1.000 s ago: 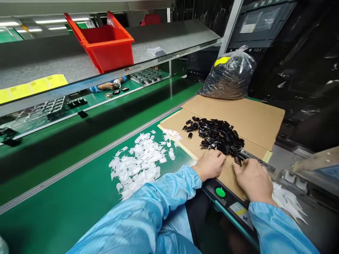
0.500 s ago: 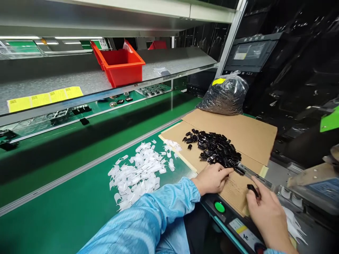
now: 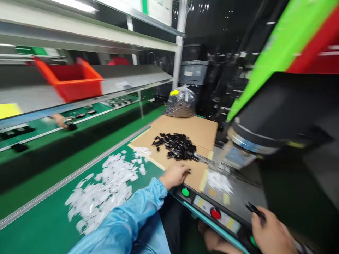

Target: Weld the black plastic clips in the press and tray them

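My left hand (image 3: 173, 175), in a blue sleeve, rests over the bare front part of a cardboard sheet (image 3: 202, 127). Its fingertips pinch a small black plastic piece that is mostly hidden. Just beyond it lies a pile of small black plastic pieces (image 3: 180, 145). At the lower right, my right hand (image 3: 272, 225) grips a dark, elongated plastic piece (image 3: 253, 208) between thumb and fingers; blur hides its detail. This hand is over the right end of a black control panel (image 3: 196, 192) with green and red buttons. White curved plastic pieces (image 3: 106, 187) lie heaped on the green table to the left.
A dark machine head (image 3: 280, 109) with green and red covers stands on the right. More white pieces (image 3: 219, 181) lie beside it. A filled plastic bag (image 3: 181, 102) sits behind the cardboard. An orange-red bin (image 3: 82, 90) is on the shelf; another person's hand (image 3: 59, 120) shows below.
The view has swung to the right, bringing the machine and the whole button panel in. My right hand has moved right and nearer, away from the cardboard, still with its black piece.
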Demonstrator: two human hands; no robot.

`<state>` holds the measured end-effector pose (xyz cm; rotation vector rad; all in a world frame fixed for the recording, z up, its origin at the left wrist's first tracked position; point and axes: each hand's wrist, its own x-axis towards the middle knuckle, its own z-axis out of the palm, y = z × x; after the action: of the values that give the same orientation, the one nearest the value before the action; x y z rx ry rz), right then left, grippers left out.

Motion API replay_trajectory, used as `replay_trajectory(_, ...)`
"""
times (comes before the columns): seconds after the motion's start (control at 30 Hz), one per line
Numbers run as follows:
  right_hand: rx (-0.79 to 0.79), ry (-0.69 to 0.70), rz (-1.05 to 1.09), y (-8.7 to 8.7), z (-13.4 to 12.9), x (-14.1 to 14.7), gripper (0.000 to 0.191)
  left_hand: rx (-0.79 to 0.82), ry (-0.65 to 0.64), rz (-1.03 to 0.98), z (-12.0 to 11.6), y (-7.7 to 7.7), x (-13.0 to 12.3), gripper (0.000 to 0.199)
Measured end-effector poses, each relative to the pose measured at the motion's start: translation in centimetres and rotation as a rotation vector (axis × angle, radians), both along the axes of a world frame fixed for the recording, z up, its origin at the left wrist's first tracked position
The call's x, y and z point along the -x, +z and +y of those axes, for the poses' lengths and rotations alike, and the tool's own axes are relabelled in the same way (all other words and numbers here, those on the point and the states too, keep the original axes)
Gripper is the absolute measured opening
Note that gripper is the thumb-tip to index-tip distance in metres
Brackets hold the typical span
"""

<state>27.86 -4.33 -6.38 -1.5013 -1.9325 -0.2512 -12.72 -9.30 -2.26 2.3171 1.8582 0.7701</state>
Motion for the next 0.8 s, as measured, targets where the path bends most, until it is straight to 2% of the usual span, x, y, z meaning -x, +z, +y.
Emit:
replay_trajectory(0.13, 0.069, 0.011, -0.042, 0.1, -1.9, -0.7, 0.02, 0.03, 0.053, -0.02, -0.1, 0.6, -0.7, 0.015)
replay_trajectory(0.3, 0.102, -0.001, 0.0, 0.7, -1.5, 0.7, 0.014, -0.002, 0.028, -0.107, 2.0, 2.2, -3.5, 0.024)
replay_trajectory(0.43, 0.077, 0.019, 0.089, 2.2, 0.2, 3.5, 0.023, -0.024, -0.003, -0.085, 5.3, 3.0, -7.5, 0.03)
replay_trajectory(0.53, 0.052, 0.032, 0.08, 3.4, 2.3, 6.2, 0.032, -0.009, 0.012, -0.04, 8.0, 2.6, -10.4, 0.032)
replay_trajectory(0.6, 0.048, 0.024, 0.045, 3.9, 3.6, 7.9, 0.031, 0.005, 0.028, -0.02, 9.3, 2.2, -12.0, 0.032)
replay_trajectory(0.7, 0.069, -0.018, -0.028, 4.3, 5.1, 9.9, 0.027, 0.014, 0.013, -0.002, 10.4, 2.1, -13.3, 0.032)
replay_trajectory(0.8, 0.084, -0.012, -0.134, 4.6, 5.3, 10.7, 0.026, 0.018, -0.022, 0.046, 9.9, 2.8, -13.6, 0.031)
